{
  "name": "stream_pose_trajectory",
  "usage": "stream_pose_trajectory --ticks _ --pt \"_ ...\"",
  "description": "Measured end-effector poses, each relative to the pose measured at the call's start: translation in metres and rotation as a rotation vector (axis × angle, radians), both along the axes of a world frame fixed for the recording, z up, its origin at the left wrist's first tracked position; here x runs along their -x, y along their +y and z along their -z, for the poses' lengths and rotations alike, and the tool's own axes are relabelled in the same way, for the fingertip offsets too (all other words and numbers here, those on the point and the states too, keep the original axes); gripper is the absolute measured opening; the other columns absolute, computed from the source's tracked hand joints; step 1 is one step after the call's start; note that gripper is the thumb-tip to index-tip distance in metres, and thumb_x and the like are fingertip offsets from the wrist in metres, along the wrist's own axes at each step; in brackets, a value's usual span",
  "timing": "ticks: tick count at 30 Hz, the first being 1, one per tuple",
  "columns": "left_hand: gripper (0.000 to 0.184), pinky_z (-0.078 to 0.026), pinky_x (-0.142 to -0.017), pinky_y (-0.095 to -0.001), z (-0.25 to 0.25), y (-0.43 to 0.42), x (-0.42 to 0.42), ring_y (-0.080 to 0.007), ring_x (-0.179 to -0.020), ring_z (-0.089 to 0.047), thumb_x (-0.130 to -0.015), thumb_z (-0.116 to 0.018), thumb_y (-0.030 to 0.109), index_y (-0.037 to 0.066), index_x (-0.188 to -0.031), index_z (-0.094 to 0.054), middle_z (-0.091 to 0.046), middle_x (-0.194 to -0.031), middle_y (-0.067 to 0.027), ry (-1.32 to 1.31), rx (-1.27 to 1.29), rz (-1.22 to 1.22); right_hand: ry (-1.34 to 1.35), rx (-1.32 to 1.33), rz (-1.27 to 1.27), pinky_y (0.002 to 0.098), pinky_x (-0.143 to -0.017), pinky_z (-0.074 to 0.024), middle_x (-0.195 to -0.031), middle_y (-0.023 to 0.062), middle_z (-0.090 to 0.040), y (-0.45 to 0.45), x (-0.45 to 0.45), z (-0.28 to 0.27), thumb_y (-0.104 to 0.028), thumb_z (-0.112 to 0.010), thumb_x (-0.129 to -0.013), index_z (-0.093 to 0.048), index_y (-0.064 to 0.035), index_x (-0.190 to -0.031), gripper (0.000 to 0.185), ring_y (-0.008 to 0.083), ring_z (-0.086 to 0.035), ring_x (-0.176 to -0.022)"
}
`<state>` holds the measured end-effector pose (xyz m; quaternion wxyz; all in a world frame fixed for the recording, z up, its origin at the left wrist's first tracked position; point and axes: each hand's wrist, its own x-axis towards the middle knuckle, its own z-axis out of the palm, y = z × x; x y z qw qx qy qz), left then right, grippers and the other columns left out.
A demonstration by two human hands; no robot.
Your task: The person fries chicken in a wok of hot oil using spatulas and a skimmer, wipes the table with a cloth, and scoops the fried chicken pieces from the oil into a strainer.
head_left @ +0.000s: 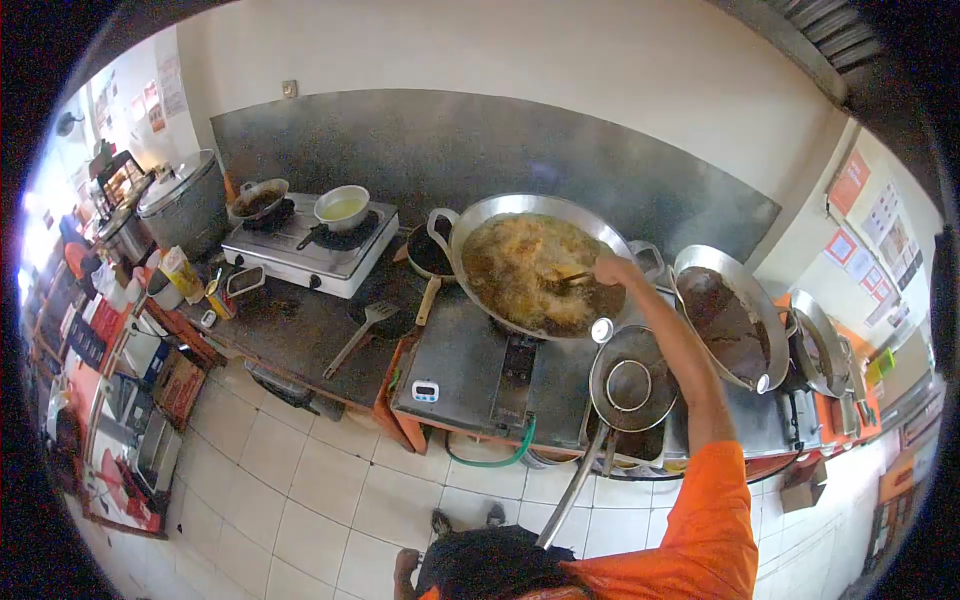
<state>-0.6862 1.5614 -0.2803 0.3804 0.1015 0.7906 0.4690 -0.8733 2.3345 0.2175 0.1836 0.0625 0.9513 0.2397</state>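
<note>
My right hand (612, 270), at the end of an outstretched arm in an orange sleeve, is closed on a utensil (572, 280) that dips into the bubbling oil of a large wok (470, 235). Pieces of food (520, 245) are frying in the foam. Low at my side hangs my left hand (407, 562), its fingers curled; whether it holds anything is hidden. A round long-handled strainer (632, 385) rests at the counter's front, right of a small digital timer (425, 390).
Left of the wok are a two-burner stove (310, 250) with pans, a slotted spatula (363, 335) and a large pot (185, 205). A second wok (725, 315) of dark oil and another pan (820, 340) stand right. A green hose (495, 463) hangs below the counter.
</note>
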Motion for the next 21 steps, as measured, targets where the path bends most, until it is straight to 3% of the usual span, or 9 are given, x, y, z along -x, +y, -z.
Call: stream_pose_trajectory --ticks 2,4,10,11,14,16,18,19,21 --pt "0.014 -0.045 -0.055 -0.031 0.003 0.001 0.008 -0.0193 -0.061 -0.057 -0.059 -0.064 0.017 0.007 -0.067 -0.059 -0.06 -0.067 -0.0074 0.056 -0.011 0.045 0.138 0.228 0.179 0.0403 -0.055 -0.0431 -0.075 0.0174 -0.059 0.004 -0.009 -0.019 -0.018 -0.048 -0.067 -0.059 0.0022 -0.074 0.024 0.0279 -0.057 -0.065" --pt "0.014 -0.045 -0.056 -0.031 0.007 0.003 0.013 -0.0194 -0.061 -0.057 -0.058 -0.064 0.017 0.007 -0.067 -0.059 -0.06 -0.067 -0.0071 0.124 -0.002 0.113 0.044 0.322 0.265 0.0387 -0.049 -0.0415 -0.068 0.0141 -0.058 0.001 -0.013 -0.052 -0.024 -0.05 -0.069 -0.058 0.0016 -0.072 0.027 0.0253 -0.054 -0.058" --pt "0.014 -0.045 -0.057 -0.0311 0.039 0.004 0.017 -0.0198 -0.062 -0.057 -0.058 -0.065 0.018 0.008 -0.067 -0.059 -0.06 -0.067 -0.0065 0.583 0.154 0.521 -0.057 0.302 0.543 0.0325 -0.036 -0.0343 -0.046 0.0048 -0.047 -0.145 -0.045 -0.201 -0.032 -0.047 -0.073 -0.059 -0.0034 -0.069 0.032 0.0162 -0.042 -0.038" --pt "0.013 -0.043 -0.062 -0.0317 0.034 0.006 0.015 -0.0212 -0.066 -0.055 -0.058 -0.064 0.021 0.011 -0.065 -0.059 -0.059 -0.067 -0.0041 0.646 0.234 0.506 -0.076 0.304 0.615 0.0317 -0.035 -0.033 -0.044 0.0039 -0.045 -0.163 -0.048 -0.213 -0.033 -0.046 -0.074 -0.059 -0.0043 -0.068 0.032 0.0149 -0.04 -0.036" --pt "0.014 -0.043 -0.063 -0.0323 0.013 0.006 0.014 -0.0197 -0.069 -0.055 -0.058 -0.064 0.023 0.012 -0.064 -0.059 -0.059 -0.066 -0.0022 -0.019 -0.223 -0.044 -0.161 0.328 0.592 0.0297 -0.033 -0.0306 -0.042 0.0019 -0.041 -0.158 -0.048 -0.217 -0.036 -0.043 -0.075 -0.059 -0.0056 -0.067 0.035 0.0114 -0.037 -0.035" --pt "0.014 -0.043 -0.065 -0.0316 0.013 0.006 0.014 -0.0207 -0.069 -0.055 -0.06 -0.062 0.024 0.012 -0.064 -0.058 -0.059 -0.067 -0.0017 -0.021 -0.275 -0.005 -0.23 0.394 0.604 0.03 -0.033 -0.0305 -0.042 0.0022 -0.042 -0.175 -0.045 -0.215 -0.035 -0.043 -0.074 -0.058 -0.005 -0.066 0.035 0.0121 -0.038 -0.035" --pt "0.014 -0.043 -0.065 -0.0314 0.02 0.01 0.015 -0.0205 -0.069 -0.055 -0.06 -0.062 0.025 0.012 -0.063 -0.058 -0.059 -0.067 -0.0015 0.237 -0.229 0.085 -0.252 0.42 0.569 0.0303 -0.033 -0.0306 -0.042 0.0026 -0.042 -0.189 -0.042 -0.205 -0.034 -0.043 -0.073 -0.058 -0.0048 -0.064 0.034 0.013 -0.038 -0.035" --pt "0.013 -0.044 -0.064 -0.0327 -0.007 0.019 0.017 -0.0199 -0.067 -0.056 -0.06 -0.061 0.024 0.012 -0.062 -0.057 -0.059 -0.066 -0.0024 -0.19 0.049 -0.102 -0.239 0.413 0.528 0.0306 -0.033 -0.0308 -0.042 0.0029 -0.042 -0.191 -0.037 -0.192 -0.033 -0.044 -0.073 -0.058 -0.0049 -0.062 0.033 0.0136 -0.039 -0.034" --pt "0.012 -0.044 -0.064 -0.0342 -0.002 0.016 0.017 -0.0198 -0.067 -0.056 -0.061 -0.061 0.023 0.011 -0.063 -0.057 -0.059 -0.066 -0.0041 0.078 -0.076 0.003 -0.285 0.325 0.448 0.0322 -0.034 -0.032 -0.043 0.0048 -0.045 -0.178 -0.021 -0.155 -0.031 -0.048 -0.069 -0.057 -0.0047 -0.059 0.03 0.0156 -0.04 -0.035"
